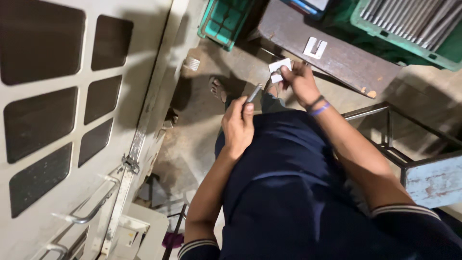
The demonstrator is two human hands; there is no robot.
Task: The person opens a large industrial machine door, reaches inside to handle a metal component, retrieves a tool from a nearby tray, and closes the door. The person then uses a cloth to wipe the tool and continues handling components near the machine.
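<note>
Steel rod [253, 93] sits gripped in the left hand [238, 126], long axis running toward one o'clock; right hand [299, 82], at two o'clock and just beside the tip, pinches a white piece [279, 65]; bench [337, 58] beyond.

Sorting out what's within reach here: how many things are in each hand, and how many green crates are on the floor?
Metal rod in left hand: 1
White piece in right hand: 1
Green crates: 2
Total: 4
</note>
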